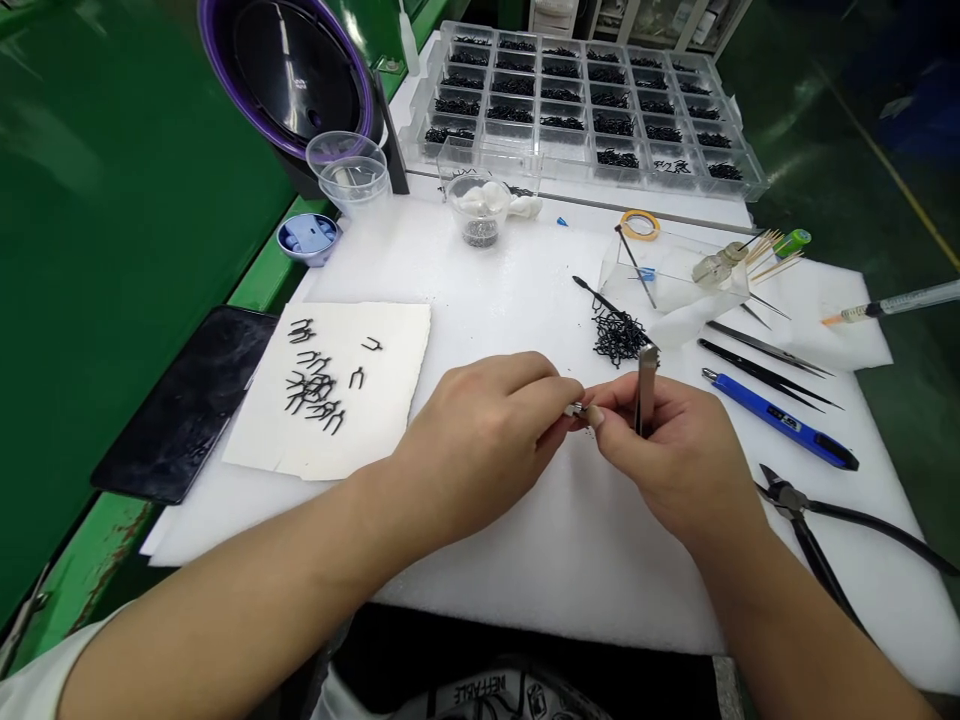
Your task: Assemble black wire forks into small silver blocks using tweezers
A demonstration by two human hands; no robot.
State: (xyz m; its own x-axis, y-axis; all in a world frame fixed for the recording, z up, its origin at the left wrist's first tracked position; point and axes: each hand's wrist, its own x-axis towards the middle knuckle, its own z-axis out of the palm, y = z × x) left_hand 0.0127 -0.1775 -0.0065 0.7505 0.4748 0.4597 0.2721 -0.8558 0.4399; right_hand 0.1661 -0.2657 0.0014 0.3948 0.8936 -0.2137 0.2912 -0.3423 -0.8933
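Observation:
My left hand (pixel 491 430) is closed, its fingertips pinching a tiny metallic piece (pixel 576 409) above the white work surface. Against it, my right hand (pixel 667 440) meets the same piece with thumb and forefinger, and also holds metal tweezers (pixel 646 385) standing up between its fingers. Fine detail of the small piece is hidden by the fingertips. Just beyond my right hand lies a heap of small black bent parts (pixel 619 335). To the left, similar black forked parts (pixel 315 388) are scattered on a sheet of cream paper (pixel 375 430).
A compartment box (pixel 514 113) of black parts stands at the back. Cups (pixel 480 212) and a purple-rimmed device (pixel 292 70) are back left. On the right lie dark tweezers (pixel 757 370), a blue pen-like tool (pixel 780 415), cutters (pixel 791 500) and a syringe (pixel 907 302). A black tablet (pixel 180 410) lies left.

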